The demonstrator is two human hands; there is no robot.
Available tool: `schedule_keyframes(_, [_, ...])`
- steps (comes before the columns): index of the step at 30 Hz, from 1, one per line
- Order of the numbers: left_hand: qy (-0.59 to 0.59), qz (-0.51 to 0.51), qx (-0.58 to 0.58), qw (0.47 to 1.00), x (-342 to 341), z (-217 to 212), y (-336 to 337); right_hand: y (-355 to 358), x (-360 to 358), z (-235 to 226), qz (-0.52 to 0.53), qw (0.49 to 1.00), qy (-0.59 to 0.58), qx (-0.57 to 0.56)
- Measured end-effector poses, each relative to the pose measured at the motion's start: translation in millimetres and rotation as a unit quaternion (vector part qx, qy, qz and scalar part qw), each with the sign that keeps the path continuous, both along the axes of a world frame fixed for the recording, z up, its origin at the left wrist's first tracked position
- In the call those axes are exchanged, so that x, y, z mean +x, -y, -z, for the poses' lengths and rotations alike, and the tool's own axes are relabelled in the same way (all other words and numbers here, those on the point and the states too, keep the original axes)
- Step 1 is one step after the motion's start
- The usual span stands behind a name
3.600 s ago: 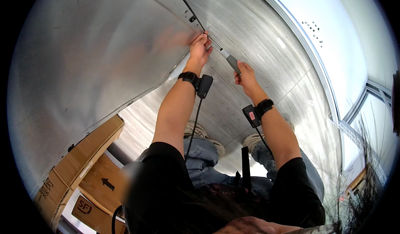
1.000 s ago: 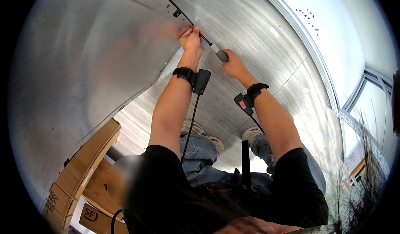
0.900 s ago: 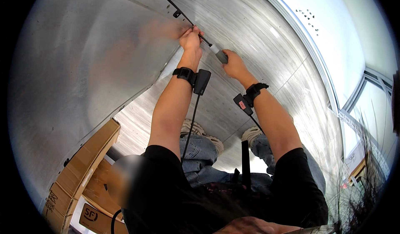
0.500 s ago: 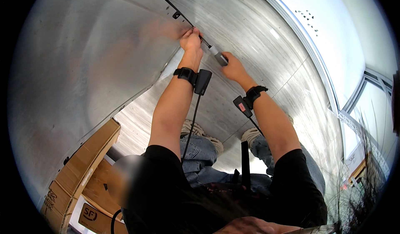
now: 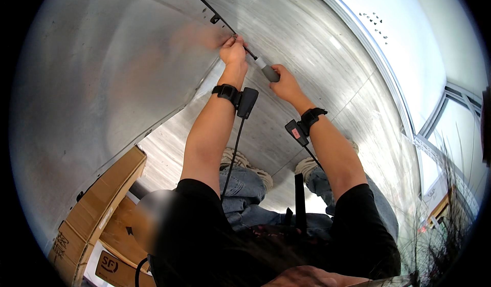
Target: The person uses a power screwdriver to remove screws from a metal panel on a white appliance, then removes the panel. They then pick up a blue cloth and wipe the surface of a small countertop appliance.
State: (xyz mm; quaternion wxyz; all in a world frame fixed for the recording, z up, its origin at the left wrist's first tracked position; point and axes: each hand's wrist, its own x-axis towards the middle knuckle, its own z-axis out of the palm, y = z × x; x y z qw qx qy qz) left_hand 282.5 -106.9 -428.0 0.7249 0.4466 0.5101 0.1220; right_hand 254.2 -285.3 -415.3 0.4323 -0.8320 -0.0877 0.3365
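My right hand [image 5: 285, 83] is closed round the back end of a screwdriver [image 5: 267, 70] with a grey handle and a thin dark shaft. Its shaft slants up and left to my left hand [image 5: 233, 50]. There my left fingers are pinched together at the edge of a large grey metal panel [image 5: 128, 67]; what they hold is hidden. The tip of the screwdriver is hidden by these fingers too. A small dark bracket [image 5: 215, 19] sits on the panel's edge just beyond my left hand.
Cardboard boxes [image 5: 97, 210] stand at the lower left beside the panel. Grey wood-patterned floor [image 5: 307, 41] lies under my hands, bounded on the right by a white wall [image 5: 404, 36] with a metal rail. Cables [image 5: 232, 159] hang from devices strapped to both wrists.
The screwdriver's handle has turned slightly in my right hand, showing a plainer grey side. Both hands stay at nearly the same place, and the whole view has shifted a little.
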Motion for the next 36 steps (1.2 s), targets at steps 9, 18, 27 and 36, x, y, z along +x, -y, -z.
schedule_keyframes(9, [0.026, -0.019, -0.019, 0.999, -0.2, -10.2, 5.4, 1.2, 0.7, -14.8, -0.041, 0.995, 0.080, -0.051])
schedule_keyframes(18, [0.037, -0.012, -0.029, 0.999, -1.8, -10.3, 5.5, 3.5, -4.2, 4.2, 0.030, 0.998, -0.043, 0.044])
schedule_keyframes(27, [0.060, -0.020, -0.044, 0.997, -8.5, -10.2, 4.0, 5.8, -6.7, 2.1, 0.028, 0.998, -0.028, 0.052])
schedule_keyframes(36, [0.077, 0.033, -0.030, 0.996, -13.7, -20.7, 8.6, 15.8, -10.5, -2.8, 0.065, 0.994, -0.066, 0.050])
